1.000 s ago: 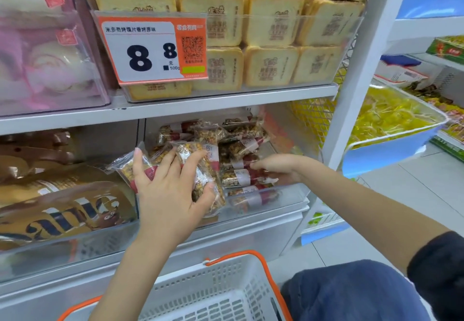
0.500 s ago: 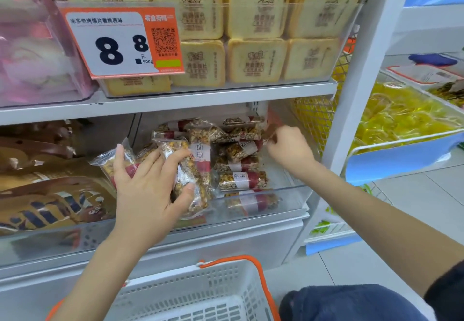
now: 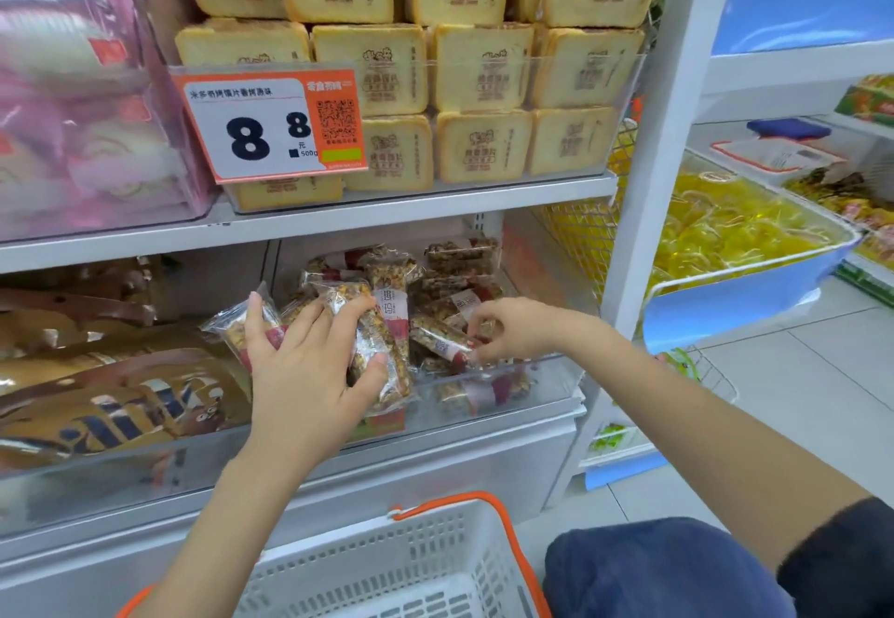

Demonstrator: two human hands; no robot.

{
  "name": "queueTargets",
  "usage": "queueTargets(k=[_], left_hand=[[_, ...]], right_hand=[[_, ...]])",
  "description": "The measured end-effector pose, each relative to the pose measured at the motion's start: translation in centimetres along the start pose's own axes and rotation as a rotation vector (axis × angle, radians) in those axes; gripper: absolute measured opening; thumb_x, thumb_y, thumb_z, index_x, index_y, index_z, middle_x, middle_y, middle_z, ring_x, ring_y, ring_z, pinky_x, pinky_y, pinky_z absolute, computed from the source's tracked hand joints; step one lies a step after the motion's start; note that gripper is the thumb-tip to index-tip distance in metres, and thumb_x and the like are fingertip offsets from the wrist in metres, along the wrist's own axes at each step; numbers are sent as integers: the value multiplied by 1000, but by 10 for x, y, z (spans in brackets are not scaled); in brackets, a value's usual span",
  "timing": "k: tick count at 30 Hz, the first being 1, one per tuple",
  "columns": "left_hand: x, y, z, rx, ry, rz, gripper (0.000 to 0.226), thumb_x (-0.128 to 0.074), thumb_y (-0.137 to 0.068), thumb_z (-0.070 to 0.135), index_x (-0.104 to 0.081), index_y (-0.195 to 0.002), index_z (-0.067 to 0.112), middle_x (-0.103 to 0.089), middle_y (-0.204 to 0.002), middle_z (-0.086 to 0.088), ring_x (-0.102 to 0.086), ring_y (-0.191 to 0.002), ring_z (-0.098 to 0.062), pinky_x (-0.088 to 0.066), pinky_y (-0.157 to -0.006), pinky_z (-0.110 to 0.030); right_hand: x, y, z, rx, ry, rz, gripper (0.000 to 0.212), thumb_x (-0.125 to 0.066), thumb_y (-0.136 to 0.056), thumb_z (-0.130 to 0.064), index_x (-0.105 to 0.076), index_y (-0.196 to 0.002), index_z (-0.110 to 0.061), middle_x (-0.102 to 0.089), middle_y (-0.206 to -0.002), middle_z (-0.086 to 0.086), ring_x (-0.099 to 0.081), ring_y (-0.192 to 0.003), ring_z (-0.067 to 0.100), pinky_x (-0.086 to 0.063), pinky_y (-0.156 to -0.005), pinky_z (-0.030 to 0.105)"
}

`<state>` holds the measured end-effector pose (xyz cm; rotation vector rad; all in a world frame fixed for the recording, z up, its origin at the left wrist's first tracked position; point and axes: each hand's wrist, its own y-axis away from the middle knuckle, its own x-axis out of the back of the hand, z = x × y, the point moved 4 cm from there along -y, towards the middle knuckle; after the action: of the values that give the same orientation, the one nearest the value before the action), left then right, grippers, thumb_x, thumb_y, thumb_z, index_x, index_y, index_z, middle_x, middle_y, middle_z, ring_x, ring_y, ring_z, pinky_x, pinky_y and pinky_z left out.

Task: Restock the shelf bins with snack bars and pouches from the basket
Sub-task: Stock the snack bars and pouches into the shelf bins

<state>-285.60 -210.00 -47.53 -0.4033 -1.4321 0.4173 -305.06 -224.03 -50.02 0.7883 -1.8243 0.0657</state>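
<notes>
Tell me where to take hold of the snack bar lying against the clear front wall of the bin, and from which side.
Take the snack bar across its red-banded middle, coming from above over the bin front wall. It lies flat, lengthwise along that wall, so only its top and long edges are open; thumb and fingers can likely pinch across its narrow width. The right hand, now pinching another bar just above, is nearer.

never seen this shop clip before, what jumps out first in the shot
The big orange price tag reading 8.8 hangs on the upper bin, in front of stacked toast slices. Below it, in the clear bin, the left hand holds a bundle of snack bars while the right hand pinches another bar. A white basket with orange handles sits at the bottom.
</notes>
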Motion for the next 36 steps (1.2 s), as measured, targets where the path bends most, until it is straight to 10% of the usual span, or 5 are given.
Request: queueTargets(k=[7, 12, 19, 31, 36], left_hand=[[1, 0, -1, -10, 3, -17, 48, -32, -85, 47, -50, -124, 25, -46, -71, 10, -57, -102, -19, 1, -115, -55], [0, -1, -1, 0, 8, -20, 47, -32, -85, 46, -48, -125, 27, -42, -69, 11, -58, -104, -21, 0, -115, -56], [-2, -1, -2, 3, 4, -21, 47, -31, -85, 46, -48, -125, 26, -50, -71, 6, -59, -105, -24, -2, -114, -58], [0, -1, -1, 3, 13, -20, 49, -32, -84, 46, -52, -124, 24, -51, -72, 5, -58, -105, -23, -1, -114, -56], [1, 0, -1, 9, 23, -40, 50, -32, -84, 47, -51, -125, 26, -61, -79, 5, -55, -114, -22, 2, -115, -56]], right_hand=[[26, -41, 21, -134, -64, 388, 27, -50, -94, -20, -58, -118, -10, -61, -107, 13, -61, -90, 27, -54, -77, 40], [28, -67, 22, -198, 14, 245, 69, -54, -88, -2, -23, -148, -18, -49, -130, 13, -54, -112, 30, -53, -90, 39], [8, -48, 23, -66, 94, 89, 48, -67, -79, -14, -52, -124, -16, -58, -114, 5, -53, -89, 18, -43, -61, 21], [31, 16, 32, -322, -298, 567, 30, -66, -85, -26, -48, -106, -14, -63, -95, 11, -68, -60, 21, -57, -58, 33], [-1, 12, 16, -326, -920, 314, 26, -60, -92, -15, -47, -113, -10, -56, -119, 22, -67, -70, 22, -59, -56, 28]])
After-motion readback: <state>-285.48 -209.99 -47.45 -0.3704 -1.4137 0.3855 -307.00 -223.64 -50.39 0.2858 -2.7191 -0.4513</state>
